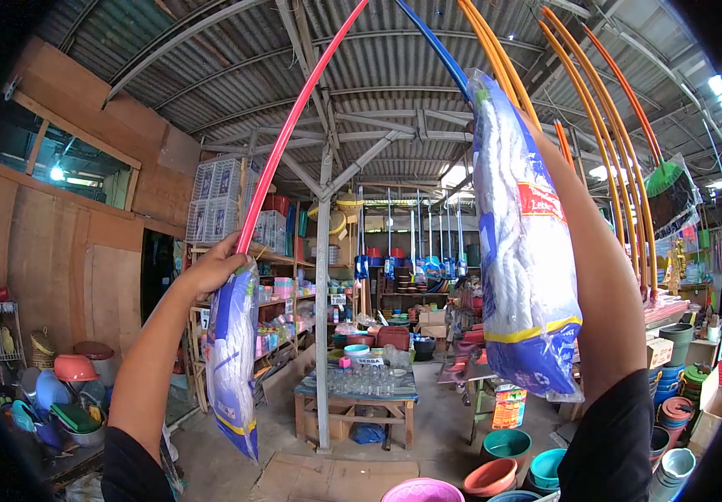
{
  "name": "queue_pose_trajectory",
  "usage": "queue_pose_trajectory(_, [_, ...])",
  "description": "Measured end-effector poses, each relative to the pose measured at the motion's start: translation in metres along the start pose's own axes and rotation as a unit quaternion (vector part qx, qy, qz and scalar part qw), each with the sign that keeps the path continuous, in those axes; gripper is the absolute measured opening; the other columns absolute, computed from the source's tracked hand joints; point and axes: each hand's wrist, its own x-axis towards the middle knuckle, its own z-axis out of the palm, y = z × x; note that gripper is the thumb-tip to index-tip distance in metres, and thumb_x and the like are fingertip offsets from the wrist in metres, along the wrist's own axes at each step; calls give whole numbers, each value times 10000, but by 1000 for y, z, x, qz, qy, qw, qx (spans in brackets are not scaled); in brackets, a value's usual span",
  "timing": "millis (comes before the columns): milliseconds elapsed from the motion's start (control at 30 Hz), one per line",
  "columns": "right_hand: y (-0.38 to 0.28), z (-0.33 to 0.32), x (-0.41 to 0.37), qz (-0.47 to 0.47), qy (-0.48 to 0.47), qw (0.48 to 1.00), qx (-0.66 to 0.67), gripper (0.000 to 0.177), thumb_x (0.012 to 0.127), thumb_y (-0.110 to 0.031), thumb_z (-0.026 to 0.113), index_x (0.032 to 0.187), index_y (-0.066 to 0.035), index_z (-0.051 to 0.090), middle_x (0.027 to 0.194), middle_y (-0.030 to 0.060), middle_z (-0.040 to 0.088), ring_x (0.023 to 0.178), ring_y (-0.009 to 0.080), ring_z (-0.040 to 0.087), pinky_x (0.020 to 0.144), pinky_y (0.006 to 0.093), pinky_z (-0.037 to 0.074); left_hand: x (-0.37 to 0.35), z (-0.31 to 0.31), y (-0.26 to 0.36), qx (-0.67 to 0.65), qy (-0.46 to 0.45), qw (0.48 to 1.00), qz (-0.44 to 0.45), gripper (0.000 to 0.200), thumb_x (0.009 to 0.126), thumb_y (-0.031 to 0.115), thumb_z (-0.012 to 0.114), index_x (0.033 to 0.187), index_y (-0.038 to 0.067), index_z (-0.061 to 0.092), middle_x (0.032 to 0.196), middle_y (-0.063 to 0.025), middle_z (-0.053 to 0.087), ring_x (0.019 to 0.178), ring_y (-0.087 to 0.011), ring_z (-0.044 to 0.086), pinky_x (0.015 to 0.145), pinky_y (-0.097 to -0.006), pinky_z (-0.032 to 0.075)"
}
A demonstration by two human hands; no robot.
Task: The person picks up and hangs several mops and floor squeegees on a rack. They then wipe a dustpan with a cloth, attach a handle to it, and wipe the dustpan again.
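Note:
My left hand (pixel 220 266) is closed around the lower end of a red handle, just above its plastic-wrapped mop head. This red-handled mop (pixel 234 360) hangs head-down in blue and white packaging. My right hand (pixel 531 127) is raised high, mostly hidden behind a second mop (pixel 518 251), gripping it near where the blue handle (pixel 436 42) meets the bagged head. White cords show through this clear bag, which carries a red label and a yellow band. Both handles run up past the top of the view.
A grey post (pixel 324 335) stands ahead, beside a low table (pixel 352 400) of glassware. Plastic basins (pixel 494 475) sit on the floor at front right. Orange poles (pixel 620 167) rise at right. Flat cardboard (pixel 336 478) lies in front; stocked shelves (pixel 294 284) stand behind.

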Motion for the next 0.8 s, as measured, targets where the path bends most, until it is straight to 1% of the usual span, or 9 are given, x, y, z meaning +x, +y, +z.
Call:
queue_pose_trajectory(67, [-3,2,-2,-9,3,1000,6,334,923,-297,523,1114,-36,601,948,63,657,824,146,635,722,305,519,0,0,1,-2,-5,1000,-4,594,896,136,534,1432,81,283,1210,-89,534,1020,-135,511,875,-258,422])
queue_pose_trajectory(167, [-5,0,1,12,-33,998,55,319,922,-278,519,1107,-33,603,943,74,657,807,150,641,713,312,522,1,0,-1,-19,-8,1000,-5,592,895,132,534,1430,80,286,1199,-82,538,1012,-126,509,875,-252,419])
queue_pose_trajectory(267, [-12,4,-5,-4,-24,999,37,318,916,-276,521,1102,-33,606,935,73,658,800,154,642,711,319,521,1,2,2,-9,-1,1000,1,590,891,124,535,1427,78,292,1187,-78,543,1011,-123,508,882,-251,414])
queue_pose_trajectory(367, [-12,4,-5,-8,7,1000,-20,320,909,-286,527,1090,-35,609,933,69,657,784,155,640,705,320,521,0,2,4,-13,-10,1000,9,587,889,121,533,1425,76,299,1179,-84,549,1018,-130,508,892,-252,409])
queue_pose_trajectory(433, [-6,-4,2,-38,-69,996,30,319,903,-289,532,1081,-36,612,948,72,654,786,158,639,713,318,519,1,2,1,-14,-6,1000,26,563,891,123,525,1414,77,324,1168,-93,552,1020,-141,512,891,-259,412])
queue_pose_trajectory(467, [-3,-7,6,-38,-69,996,30,319,903,-289,532,1081,-36,612,948,72,654,786,158,639,713,318,519,1,3,1,-14,-6,1000,26,563,891,123,525,1414,77,324,1168,-93,552,1020,-141,512,891,-259,412])
queue_pose_trajectory(533, [-8,2,2,-18,-13,1000,-2,323,905,-320,537,1062,-49,616,960,65,650,801,155,635,721,314,516,-2,5,5,-3,17,1000,9,547,895,125,516,1409,77,335,1143,-90,556,1005,-140,516,879,-258,417])
queue_pose_trajectory(733, [-6,2,-6,-20,-10,1000,3,328,905,-322,537,1069,-49,614,962,66,650,804,154,635,723,313,516,3,2,-1,-1,-12,1000,13,567,897,126,514,1421,71,306,1157,-103,554,1030,-150,512,897,-270,411])
queue_pose_trajectory(800, [-4,1,-4,-21,-10,1000,5,330,905,-323,538,1071,-49,614,963,67,650,804,154,635,723,313,516,4,4,-4,-4,0,1000,17,559,897,124,514,1418,77,316,1157,-100,552,1033,-150,505,905,-274,404])
